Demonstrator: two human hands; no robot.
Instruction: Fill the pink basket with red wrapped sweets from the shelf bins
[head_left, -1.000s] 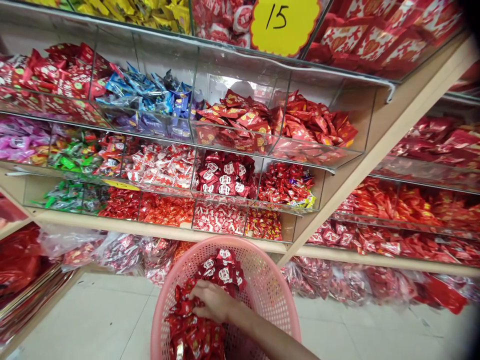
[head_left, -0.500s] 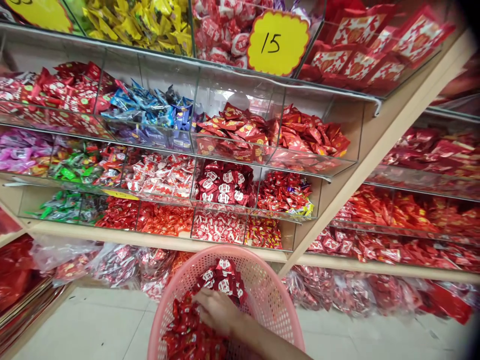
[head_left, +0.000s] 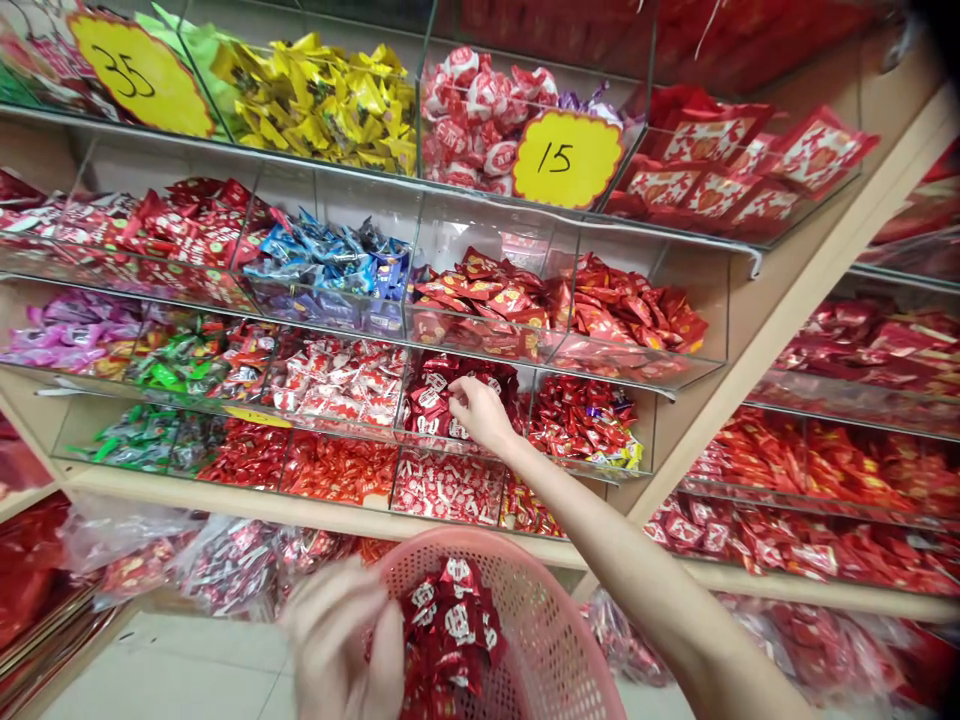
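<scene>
My right hand (head_left: 478, 412) reaches up into a clear shelf bin (head_left: 517, 372) of dark red candies with white labels (head_left: 433, 398). Its fingers are curled down into the pile, closed on some of the packets. Below, a pink plastic basket (head_left: 551, 630) holds a heap of the same dark red candies (head_left: 450, 625). My left hand (head_left: 341, 640) is at the basket's left rim, in front of that heap. It is smeared by motion, so its fingers cannot be read.
Clear bins fill the tilted shelves: yellow candies (head_left: 337, 100), blue ones (head_left: 337, 260), green ones (head_left: 176, 360), purple ones (head_left: 67, 330) and many red kinds. Yellow price tags read 35 (head_left: 139, 75) and 15 (head_left: 566, 158). Bagged sweets (head_left: 225, 555) lie under the lowest shelf, above a tiled floor.
My right hand left the basket and rose to the bin of dark red candies. My left hand came into view at the basket's rim. The view tilted upward.
</scene>
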